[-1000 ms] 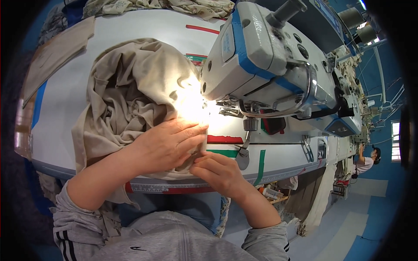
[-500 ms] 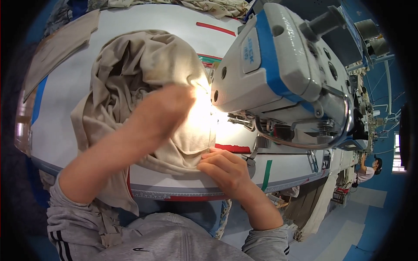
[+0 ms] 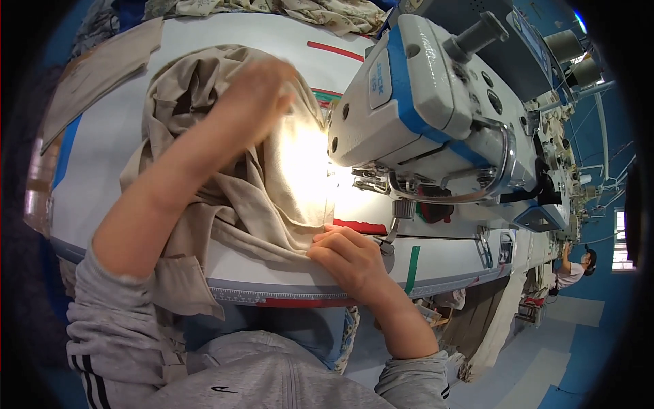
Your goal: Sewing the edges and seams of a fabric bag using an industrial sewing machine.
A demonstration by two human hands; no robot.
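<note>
One end of the beige cloth [image 3: 269, 198] hangs over the front of the white worktop [image 3: 245, 269]; it might tug the rest down if your arm rubs on it; your right hand [image 3: 346, 255] pinches the cloth's near right corner; if that pinch slips, the edge could go crooked; most of the cloth sits in a heap on the worktop, left of the sewing machine [image 3: 436, 95]; a fold could get stuck under the machine's foot [image 3: 371, 178] if the heap gets pushed that way; your left hand [image 3: 262, 85] is a blur over the far part, well apart from your right, and I cannot tell if it grips; a fast pull there could make wrinkles.

Half a second ago, more cloth lay near the front, and now more white shows there; your right hand has stayed by the corner; your left hand has gone farther away from you.
</note>
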